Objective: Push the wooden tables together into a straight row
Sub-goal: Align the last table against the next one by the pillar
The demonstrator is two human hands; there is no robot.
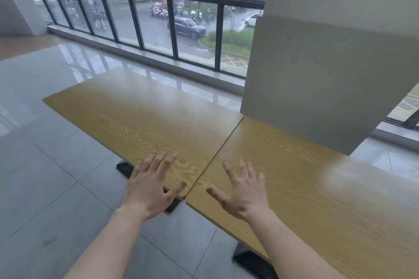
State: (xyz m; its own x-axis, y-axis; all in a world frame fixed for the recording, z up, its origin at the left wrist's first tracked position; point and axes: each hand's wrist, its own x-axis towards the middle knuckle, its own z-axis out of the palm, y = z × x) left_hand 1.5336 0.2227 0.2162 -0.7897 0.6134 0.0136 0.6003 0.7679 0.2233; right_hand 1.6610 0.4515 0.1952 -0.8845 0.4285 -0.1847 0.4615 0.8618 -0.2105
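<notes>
Two wooden tables stand end to end, their short edges touching along a thin seam. The left table [136,111] stretches away to the left; the right table [306,188] runs off the right edge of the view. My left hand [150,184] hovers with fingers spread over the near corner of the left table, its thumb at the table edge beside the seam. My right hand [243,192] is spread flat over the right table's near corner, just right of the seam. Neither hand holds anything.
A wide grey-white pillar [328,63] stands against the far edge of the right table. A glass window wall [158,7] runs behind both tables. Black table bases [123,166] rest on the glossy tiled floor [45,165].
</notes>
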